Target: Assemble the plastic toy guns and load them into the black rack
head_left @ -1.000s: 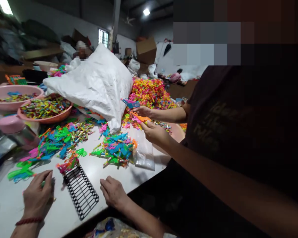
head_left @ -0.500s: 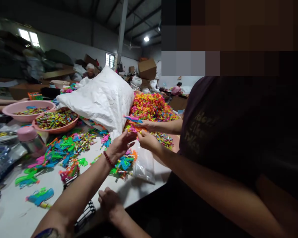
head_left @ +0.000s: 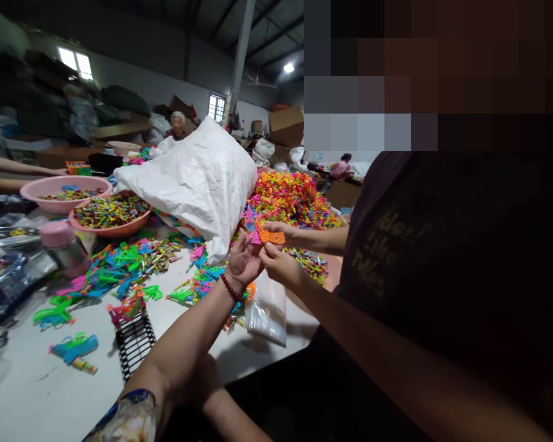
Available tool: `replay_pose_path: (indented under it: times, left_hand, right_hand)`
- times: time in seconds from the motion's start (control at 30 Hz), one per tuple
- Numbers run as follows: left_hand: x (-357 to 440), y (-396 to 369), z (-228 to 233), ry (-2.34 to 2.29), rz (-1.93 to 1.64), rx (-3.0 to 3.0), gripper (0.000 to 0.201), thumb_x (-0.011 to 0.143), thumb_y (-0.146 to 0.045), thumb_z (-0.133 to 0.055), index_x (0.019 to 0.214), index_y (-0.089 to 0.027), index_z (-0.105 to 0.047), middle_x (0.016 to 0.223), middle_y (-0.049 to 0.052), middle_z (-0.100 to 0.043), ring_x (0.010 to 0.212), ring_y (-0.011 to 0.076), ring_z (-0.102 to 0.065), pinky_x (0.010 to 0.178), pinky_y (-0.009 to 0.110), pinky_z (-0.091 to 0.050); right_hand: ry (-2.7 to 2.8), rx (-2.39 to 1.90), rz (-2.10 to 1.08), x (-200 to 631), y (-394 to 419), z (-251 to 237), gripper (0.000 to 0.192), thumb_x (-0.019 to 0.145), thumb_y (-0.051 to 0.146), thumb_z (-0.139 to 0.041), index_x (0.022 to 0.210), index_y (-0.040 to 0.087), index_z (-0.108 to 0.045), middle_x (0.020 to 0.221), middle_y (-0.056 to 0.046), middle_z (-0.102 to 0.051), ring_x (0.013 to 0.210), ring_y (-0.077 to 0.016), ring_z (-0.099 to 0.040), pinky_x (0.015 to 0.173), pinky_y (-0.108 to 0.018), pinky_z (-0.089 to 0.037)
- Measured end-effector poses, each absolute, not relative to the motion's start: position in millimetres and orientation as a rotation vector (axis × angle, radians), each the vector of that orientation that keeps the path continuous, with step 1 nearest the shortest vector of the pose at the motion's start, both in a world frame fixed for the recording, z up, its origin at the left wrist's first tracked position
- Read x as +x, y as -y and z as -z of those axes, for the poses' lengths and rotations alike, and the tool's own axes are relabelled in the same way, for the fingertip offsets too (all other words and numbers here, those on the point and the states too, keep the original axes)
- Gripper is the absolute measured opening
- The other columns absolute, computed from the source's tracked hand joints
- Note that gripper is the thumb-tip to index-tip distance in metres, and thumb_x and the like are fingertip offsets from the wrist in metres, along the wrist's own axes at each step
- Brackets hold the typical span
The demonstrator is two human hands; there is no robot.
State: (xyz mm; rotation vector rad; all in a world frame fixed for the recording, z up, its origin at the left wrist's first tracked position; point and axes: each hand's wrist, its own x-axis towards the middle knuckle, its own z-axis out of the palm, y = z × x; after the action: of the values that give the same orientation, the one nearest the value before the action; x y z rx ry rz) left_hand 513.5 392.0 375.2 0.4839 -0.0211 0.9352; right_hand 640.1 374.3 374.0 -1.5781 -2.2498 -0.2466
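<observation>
Orange plastic toy piece (head_left: 271, 237) sits pinched in a co-worker's hands (head_left: 279, 261); the left hand (head_left: 243, 263) reaches it, grip narrow, fingers touching. Right hand hidden below.

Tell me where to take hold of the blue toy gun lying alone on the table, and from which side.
Grip the blue toy gun across its body from above. It lies flat on the white table with bare surface all round it, so fingers can probably close on both long edges; the yellow piece at its lower end looks too thin.

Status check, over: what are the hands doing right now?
Left hand up at orange toy piece, grip unclear. Right hand hidden behind left forearm. Co-worker's hands hold that piece.
</observation>
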Motion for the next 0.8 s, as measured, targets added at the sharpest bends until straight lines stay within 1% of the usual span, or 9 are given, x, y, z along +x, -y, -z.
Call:
replay_pose_path:
  times: [0.07,0.17,0.33,0.4,0.47,0.53,0.63,0.73,0.8]
  left_hand:
    - [511.3,-391.5,-377.2,0.052,-0.929,0.507,0.059,0.098,-0.057,-0.038,0.13,-0.015,-0.064,0.125,0.014,-0.07,0.132,0.0291,-0.056,0.118,0.048,-0.035]
    - [507.7,-391.9,-376.6,0.112,-0.942,0.526,0.062,0.1,-0.055,-0.03,0.134,-0.014,-0.062,0.131,0.014,-0.067,0.136,0.0285,-0.052,0.121,0.049,-0.031]
    - [500.4,-393.0,-372.1,0.126,-0.927,0.522,0.059,0.1,-0.049,-0.032,0.138,-0.014,-0.059,0.135,0.013,-0.065,0.137,0.0293,-0.051,0.122,0.051,-0.026]
    - [496.6,-391.9,-371.2,0.115,-0.927,0.507,0.062,0.098,-0.052,-0.034,0.139,-0.012,-0.058,0.135,0.014,-0.065,0.137,0.031,-0.051,0.122,0.052,-0.026]
    - [492.8,-390.3,-371.1,0.121,-0.932,0.501,0.068,0.097,-0.059,-0.035,0.138,-0.01,-0.058,0.136,0.016,-0.064,0.138,0.0327,-0.05,0.122,0.052,-0.026]
    - [489.7,-389.0,-371.4,0.134,-0.933,0.518,0.071,0.096,-0.063,-0.037,0.138,-0.01,-0.058,0.136,0.017,-0.063,0.138,0.0331,-0.049,0.122,0.051,-0.027]
    - [487.0,-388.3,-372.7,0.144,-0.934,0.549,0.061,0.099,-0.055,-0.04,0.138,-0.011,-0.057,0.135,0.016,-0.064,0.137,0.031,-0.051,0.122,0.049,-0.028]
    - [486.1,-388.0,-374.7,0.106,-0.941,0.528,0.055,0.1,-0.049,-0.042,0.138,-0.011,-0.057,0.13,0.015,-0.067,0.134,0.0301,-0.055,0.12,0.048,-0.033]
    - [486.3,-387.1,-376.4,0.063,-0.949,0.507,0.054,0.099,-0.047,-0.044,0.137,-0.012,-0.058,0.126,0.015,-0.069,0.13,0.0305,-0.058,0.118,0.048,-0.036]
  right_hand:
    - [2.443,-1.355,0.324,642.5,-372.0,-376.4,0.037,0.078,0.003,-0.041,0.083,0.025,-0.07,0.086,-0.005,-0.069,0.111,-0.0188,-0.063,0.1,-0.051,-0.056]
    - [2.646,-0.999,0.549,646.2,-370.0,-380.1,0.042,0.077,-0.002,-0.04,0.089,0.021,-0.073,0.092,-0.007,-0.071,0.111,-0.0205,-0.064,0.105,-0.051,-0.052]
    - [2.687,-0.807,0.864,644.9,-362.7,-380.3,0.05,0.078,-0.007,-0.034,0.094,0.015,-0.076,0.097,-0.012,-0.073,0.113,-0.0228,-0.064,0.104,-0.048,-0.054]
    - [2.695,-0.772,0.992,641.7,-359.3,-378.7,0.051,0.079,-0.006,-0.033,0.099,0.014,-0.076,0.099,-0.012,-0.073,0.115,-0.0234,-0.064,0.104,-0.047,-0.054]
    - [2.683,-0.768,1.127,637.6,-357.2,-377.0,0.049,0.081,-0.004,-0.037,0.104,0.014,-0.076,0.102,-0.012,-0.074,0.117,-0.0234,-0.063,0.106,-0.046,-0.053]
    - [2.661,-0.748,1.32,633.5,-356.3,-376.4,0.044,0.081,-0.002,-0.041,0.103,0.012,-0.076,0.101,-0.012,-0.074,0.116,-0.0237,-0.063,0.107,-0.043,-0.053]
    - [2.627,-0.68,1.661,629.1,-354.3,-379.4,0.032,0.082,0.001,-0.048,0.096,0.008,-0.076,0.1,-0.014,-0.074,0.112,-0.0237,-0.064,0.104,-0.038,-0.055]
    - [2.603,-0.66,1.98,626.1,-347.5,-386.0,0.024,0.085,0.007,-0.056,0.099,0.014,-0.075,0.103,-0.01,-0.072,0.114,-0.0198,-0.062,0.101,-0.035,-0.056]
    - [2.508,-0.632,2.331,623.7,-340.3,-390.1,0.022,0.087,0.012,-0.062,0.104,0.02,-0.072,0.105,-0.006,-0.069,0.112,-0.016,-0.062,0.097,-0.032,-0.058]
